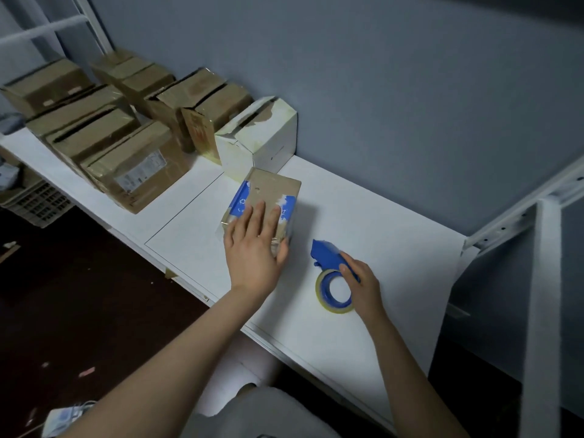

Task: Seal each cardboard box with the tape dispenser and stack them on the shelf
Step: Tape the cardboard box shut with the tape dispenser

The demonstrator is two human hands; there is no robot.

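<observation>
A small cardboard box (268,192) with blue and white patches lies on the white table (379,222). My left hand (254,248) rests flat on its top, fingers straight, thumb at the box's near right corner. To the right lies a blue tape dispenser (328,257) with a roll of clear tape (335,294), flat on the table. My right hand (363,284) grips the dispenser's handle.
Several brown cardboard boxes (126,172) stand in rows at the table's far left, with a white box (262,140) next to them against the blue wall. A white metal frame (540,279) rises at the right. A plastic crate (38,200) sits on the dark floor at left.
</observation>
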